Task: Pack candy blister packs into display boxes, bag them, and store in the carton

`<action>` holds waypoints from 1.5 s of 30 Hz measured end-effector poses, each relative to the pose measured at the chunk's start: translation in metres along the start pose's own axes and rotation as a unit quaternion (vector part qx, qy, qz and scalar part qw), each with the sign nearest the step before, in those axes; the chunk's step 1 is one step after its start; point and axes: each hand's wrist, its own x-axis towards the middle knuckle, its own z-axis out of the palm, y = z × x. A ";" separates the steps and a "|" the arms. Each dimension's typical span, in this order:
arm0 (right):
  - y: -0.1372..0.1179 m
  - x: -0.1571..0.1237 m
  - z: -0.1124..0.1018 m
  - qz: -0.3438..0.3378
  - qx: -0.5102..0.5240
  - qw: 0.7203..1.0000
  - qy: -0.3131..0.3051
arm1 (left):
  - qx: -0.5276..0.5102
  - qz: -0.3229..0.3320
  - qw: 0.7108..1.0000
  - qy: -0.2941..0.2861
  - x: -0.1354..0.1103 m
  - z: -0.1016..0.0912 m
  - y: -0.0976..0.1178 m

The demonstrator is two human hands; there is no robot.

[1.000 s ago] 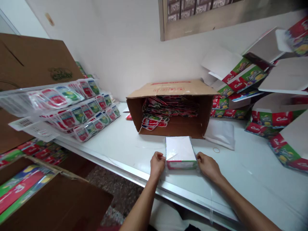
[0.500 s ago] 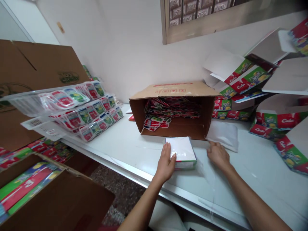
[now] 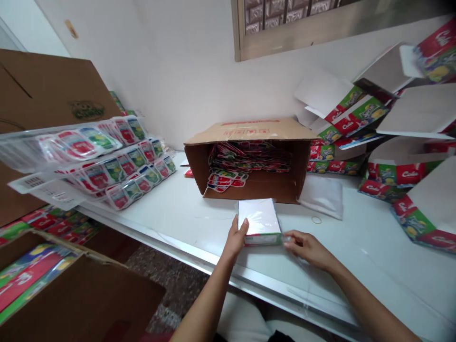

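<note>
A small carton (image 3: 259,217) with a white top and a green-and-red front side lies flat on the table, in a clear plastic bag. My left hand (image 3: 236,237) grips its left side, thumb over the top edge and fingers down along the side. At the box's right front corner my right hand (image 3: 305,247) is closed, thumb and forefinger pinching the loose end of the plastic bag (image 3: 286,238). Behind the small carton, a cardboard box (image 3: 249,130) lies on its side, its mouth facing me, with many red and green printed pouches (image 3: 249,159) inside.
Flat clear bags (image 3: 322,197) and a thin rubber band (image 3: 316,220) lie to the right on the table. Folded printed cartons (image 3: 409,173) are piled at the right. Strips of pouches in plastic trays (image 3: 117,173) stand left, beside open brown boxes (image 3: 107,294).
My right hand has moved left from near the flat bags to the carton's right corner and pinches the plastic there. The rubber band now shows on the table. The view has shifted slightly.
</note>
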 end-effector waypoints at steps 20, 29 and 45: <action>-0.010 -0.015 0.003 0.073 0.041 0.980 0.183 | -0.002 0.001 1.000 -0.002 0.004 -0.003 0.003; -0.039 0.018 0.033 0.118 0.328 0.928 0.130 | -0.005 0.004 1.000 -0.015 0.002 -0.003 0.008; -0.028 0.012 0.044 0.008 0.211 0.950 0.231 | 0.025 0.016 0.999 -0.011 -0.001 0.005 0.004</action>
